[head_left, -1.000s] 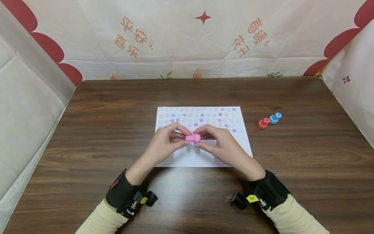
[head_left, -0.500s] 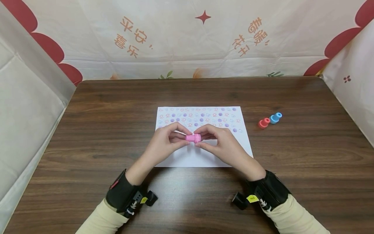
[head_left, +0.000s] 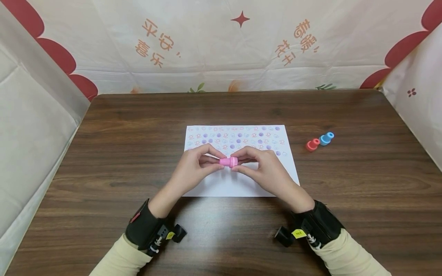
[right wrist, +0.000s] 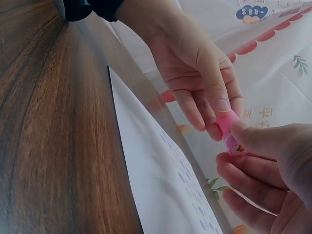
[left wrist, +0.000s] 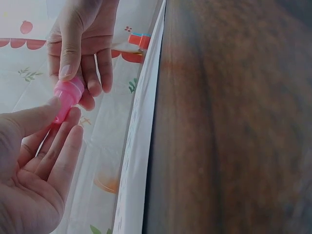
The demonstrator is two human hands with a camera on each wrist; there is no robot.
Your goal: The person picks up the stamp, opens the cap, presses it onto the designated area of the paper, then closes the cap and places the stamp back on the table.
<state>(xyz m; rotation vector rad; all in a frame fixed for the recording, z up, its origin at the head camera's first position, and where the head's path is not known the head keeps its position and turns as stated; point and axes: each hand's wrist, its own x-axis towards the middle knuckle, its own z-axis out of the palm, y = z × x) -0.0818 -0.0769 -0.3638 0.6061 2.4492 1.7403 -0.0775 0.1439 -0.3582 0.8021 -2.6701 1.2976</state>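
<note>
A small pink stamp [head_left: 226, 162] is held level above the white paper [head_left: 224, 186], its wider end toward the right. My left hand [head_left: 191, 168] pinches the narrow handle end between thumb and fingers. The right hand [head_left: 267, 170] pinches the wider end, where the left wrist view shows a pale ring around the pink stamp [left wrist: 69, 92]. A small printed picture shows on the wide end of the pink stamp [right wrist: 237, 147] in the right wrist view. Rows of small purple, red and blue prints cover the upper part of the paper; the hands hide some of them.
To the right of the paper, a red stamp [head_left: 312, 144] and a blue stamp [head_left: 326, 138] stand close together on the dark wooden table [head_left: 138, 126]. A patterned white cloth [head_left: 207, 46] hangs behind the table's far edge and along its sides.
</note>
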